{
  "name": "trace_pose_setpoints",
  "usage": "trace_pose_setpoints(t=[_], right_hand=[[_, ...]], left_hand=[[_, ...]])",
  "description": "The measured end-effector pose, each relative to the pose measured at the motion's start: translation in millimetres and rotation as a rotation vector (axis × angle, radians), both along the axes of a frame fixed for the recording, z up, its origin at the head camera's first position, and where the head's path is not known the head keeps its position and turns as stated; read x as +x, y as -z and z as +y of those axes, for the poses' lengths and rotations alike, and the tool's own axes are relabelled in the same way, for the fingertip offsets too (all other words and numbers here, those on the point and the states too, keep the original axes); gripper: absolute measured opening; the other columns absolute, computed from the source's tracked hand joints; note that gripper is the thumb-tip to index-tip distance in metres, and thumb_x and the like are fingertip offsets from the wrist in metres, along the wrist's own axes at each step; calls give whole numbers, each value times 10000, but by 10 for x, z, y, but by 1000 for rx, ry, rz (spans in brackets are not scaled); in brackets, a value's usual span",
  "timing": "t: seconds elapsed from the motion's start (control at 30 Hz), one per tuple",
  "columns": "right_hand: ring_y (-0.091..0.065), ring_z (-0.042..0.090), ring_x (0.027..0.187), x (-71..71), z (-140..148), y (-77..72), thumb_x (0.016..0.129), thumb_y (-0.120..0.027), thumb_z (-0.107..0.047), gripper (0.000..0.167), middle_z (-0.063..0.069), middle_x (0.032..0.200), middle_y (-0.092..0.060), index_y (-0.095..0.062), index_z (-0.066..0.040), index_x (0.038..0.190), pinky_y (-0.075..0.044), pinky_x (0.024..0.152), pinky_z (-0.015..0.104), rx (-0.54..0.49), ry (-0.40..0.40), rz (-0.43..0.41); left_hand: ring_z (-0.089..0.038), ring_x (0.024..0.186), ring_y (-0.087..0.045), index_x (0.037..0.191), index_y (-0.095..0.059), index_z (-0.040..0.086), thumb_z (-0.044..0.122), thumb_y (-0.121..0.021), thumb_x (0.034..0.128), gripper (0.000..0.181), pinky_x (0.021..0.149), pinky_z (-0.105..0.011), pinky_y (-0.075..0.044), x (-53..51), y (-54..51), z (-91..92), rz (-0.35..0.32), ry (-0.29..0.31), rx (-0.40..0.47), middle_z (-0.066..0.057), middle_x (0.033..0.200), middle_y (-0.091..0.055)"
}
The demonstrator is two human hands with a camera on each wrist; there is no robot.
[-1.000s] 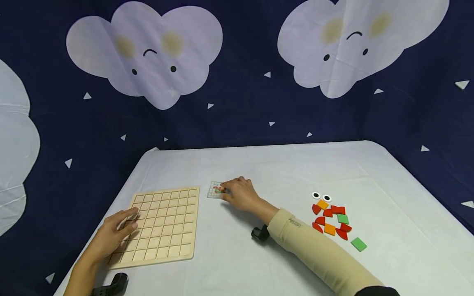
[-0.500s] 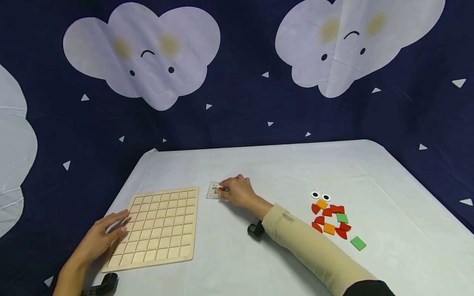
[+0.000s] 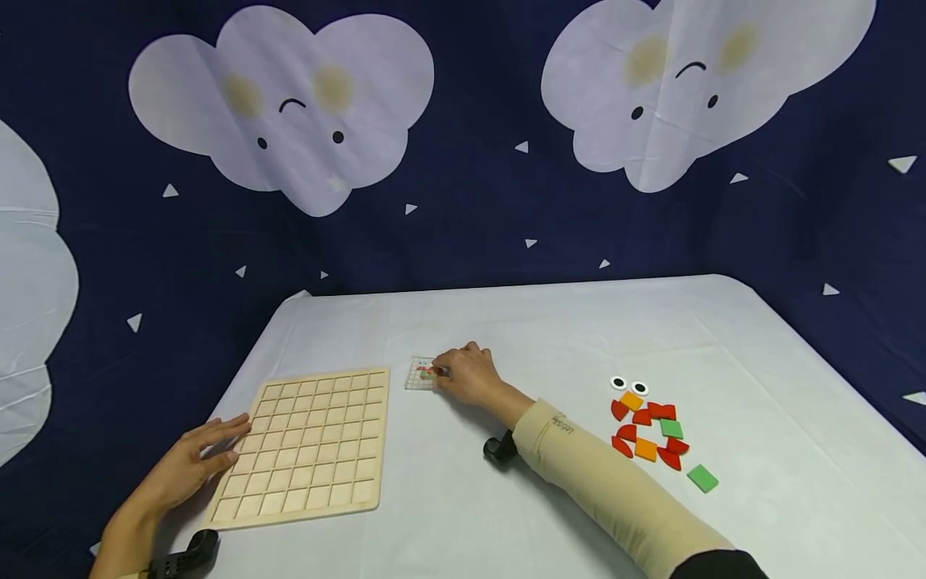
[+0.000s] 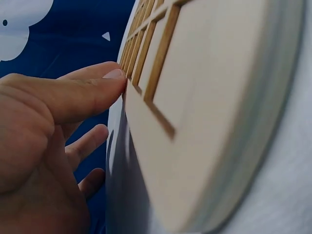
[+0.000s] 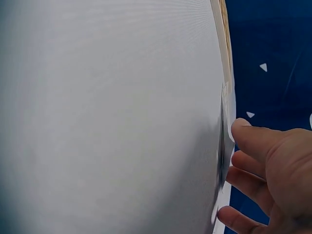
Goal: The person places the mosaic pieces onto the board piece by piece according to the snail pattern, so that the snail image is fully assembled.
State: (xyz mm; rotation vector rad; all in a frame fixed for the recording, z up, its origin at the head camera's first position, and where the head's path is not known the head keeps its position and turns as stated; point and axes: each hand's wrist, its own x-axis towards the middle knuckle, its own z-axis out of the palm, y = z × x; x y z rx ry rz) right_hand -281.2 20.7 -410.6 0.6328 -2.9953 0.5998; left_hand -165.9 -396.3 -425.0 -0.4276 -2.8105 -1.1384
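We find the left hand (image 3: 184,465) with fingers fairly straight and thumb apart, its tips at the near side of a wooden grid board (image 3: 311,442). This board lies flat just to the right of that hand; raised ribs divide it into square compartments, which show plain wood. The right hand (image 3: 470,376), its fingers bent, reaches over the right part of a small printed card (image 3: 417,374), which lies between the hands, just beyond the board's right edge. Whether thumb and fingers pinch the card or merely touch it, we cannot tell. Well to the right of the right hand, loose on the white worktop (image 3: 550,322), we record red pieces (image 3: 662,411), two orange squares (image 3: 646,449), two green squares (image 3: 702,478) and two white eye discs (image 3: 640,388).
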Motion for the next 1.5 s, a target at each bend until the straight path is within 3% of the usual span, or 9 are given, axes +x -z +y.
trace_pose_setpoints(t=[0.1,0.17,0.43,0.57,0.67,0.83,1.0,1.13,1.5], right_hand=[[-510,271,1104,-2,7,3,869,-654,-309,326,-48,1268,-635,-668,-236,1187,-373,886,439,11,-8,-1],[-509,272,1111,-5,9,6,867,-657,-308,317,-58,1275,-629,-675,-238,1176,-374,895,443,20,-15,5],[-506,276,1142,6,48,23,861,-661,-318,283,-88,1299,-608,-696,-258,1136,-380,926,470,76,-25,34],[-505,296,1143,27,111,17,854,-671,-298,273,-78,1299,-610,-706,-246,1119,-379,924,490,79,-35,36],[-507,298,1128,51,190,11,843,-681,-278,269,-74,1289,-618,-712,-237,1107,-377,907,489,71,-38,34],[-495,303,1121,95,350,-11,836,-688,-256,267,-65,1287,-620,-714,-229,1101,-367,888,490,59,-36,27],[-487,302,1124,130,505,-21,840,-686,-240,268,-65,1291,-617,-713,-222,1105,-362,880,490,60,-40,19],[-486,300,1122,148,615,-22,838,-687,-227,279,-61,1288,-620,-709,-220,1116,-364,870,488,67,-44,19],[-489,299,1122,193,963,-6,833,-685,-213,296,-36,1281,-628,-703,-200,1129,-358,809,448,65,-48,30]], left_hand=[[-404,1426,-53,1263,-516,-116,114,-602,884,452,1033,-728,-30,-1,-14,-9,-33,-12,3,486,1228,-311],[-415,1419,-59,1261,-518,-113,125,-610,879,459,984,-754,-68,1,-25,-10,-43,-20,-3,497,1215,-310],[-99,1430,-62,1299,-509,-62,204,-616,885,503,955,-779,11,33,-63,49,-94,-25,-33,516,1215,-289],[-192,1421,-128,1280,-538,-44,212,-636,868,495,932,-789,65,39,-59,120,-70,-32,-54,512,1208,-291],[-379,1380,-173,1287,-547,-19,221,-638,866,493,944,-777,29,46,-60,189,-57,-36,-74,487,1223,-291],[-450,1299,-252,1279,-561,-12,201,-655,850,489,969,-740,-89,54,-77,321,-30,-30,-83,385,1287,-338],[-432,1244,-348,1241,-604,10,180,-690,815,467,947,-684,-222,69,-91,518,6,-43,-125,62,1419,-473],[-446,1250,-368,1221,-614,-1,148,-704,797,458,965,-690,-130,76,-110,701,10,-40,-135,-202,1366,-515],[-393,1273,-367,1239,-598,1,102,-683,812,447,998,-612,-120,72,-98,1139,-15,-43,-143,-157,1395,-503]])
